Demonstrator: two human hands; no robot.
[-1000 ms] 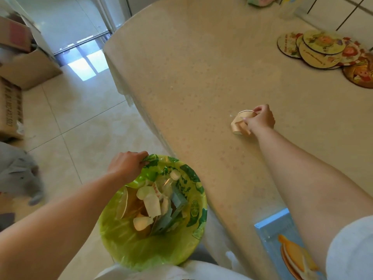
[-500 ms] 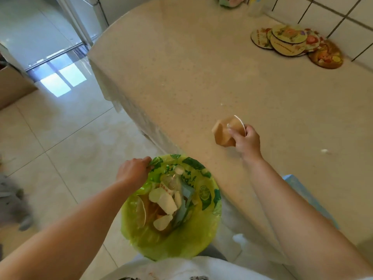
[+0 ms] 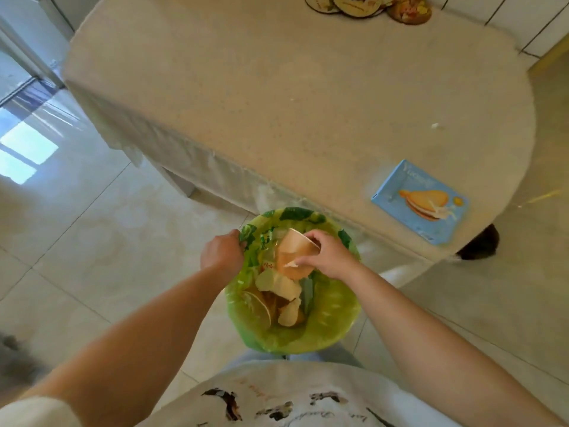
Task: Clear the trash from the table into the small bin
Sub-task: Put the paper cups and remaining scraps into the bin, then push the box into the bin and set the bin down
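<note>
A small bin [image 3: 332, 331] lined with a green plastic bag stands on the floor at the table's near edge, holding several crumpled paper scraps and cups. My left hand [image 3: 222, 255] grips the bag's rim on the left side. Directly over the bin's opening, my right hand [image 3: 328, 255] holds a crushed tan paper cup [image 3: 294, 252]. On the beige table [image 3: 277, 97] lie a blue biscuit box [image 3: 420, 200] near the front right edge and a small white scrap [image 3: 435, 126] beyond it.
Round picture coasters [image 3: 369, 4] are piled at the table's far edge by the tiled wall. A dark object [image 3: 478, 243] sits on the floor under the table's right corner. Pale floor tiles spread to the left, with something grey and blurred [image 3: 15, 355] at the lower left.
My right hand lifted the paper cup off the table and carried it back over the bin. My left hand kept its grip on the bag's rim. The view tilted downward.
</note>
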